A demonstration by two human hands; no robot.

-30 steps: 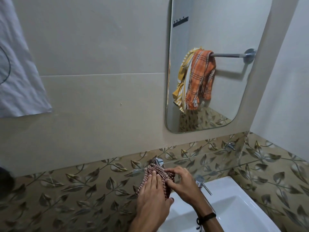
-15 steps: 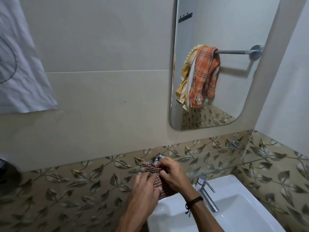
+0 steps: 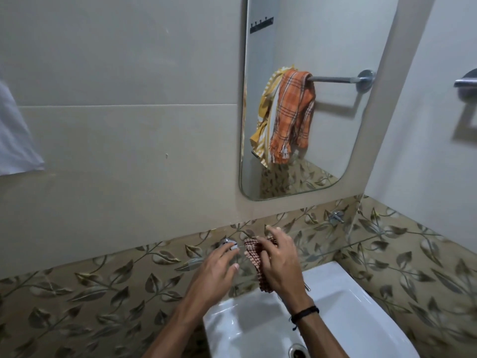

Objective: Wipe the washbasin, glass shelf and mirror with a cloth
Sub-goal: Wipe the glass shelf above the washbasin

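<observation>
Beige wall (image 3: 116, 60) fills most of what you see, with a band of leaf tiles (image 3: 90, 288) low down; the mirror (image 3: 322, 42) hangs up and to your right, and the white basin (image 3: 356, 306) sits right under your arms; between them runs the glass shelf (image 3: 335, 244), a thin see-through strip that goes left to right along the wall, held by a shiny bracket (image 3: 227, 243) near its left end; your hands are close together but not touching; your right hand (image 3: 280, 262) holds the checked cloth (image 3: 254, 257), fingers bent over its top, and the rest of it hangs down from under your palm toward the basin; your left hand (image 3: 215, 272) holds nothing; its fingers are straight and the tips reach to the bracket, though I cannot tell if they touch it; the cloth is up at the left end of the shelf, just right of the bracket, so almost all of the glass lies off to your right; I think you are on the shelf step now, and the next wipe should slide the way the shelf runs, from left to right; your right hand is the nearer one for that, and it has the cloth; your left hand could steady the glass by the bracket; glass is hard to see, so go gently near its front edge
</observation>
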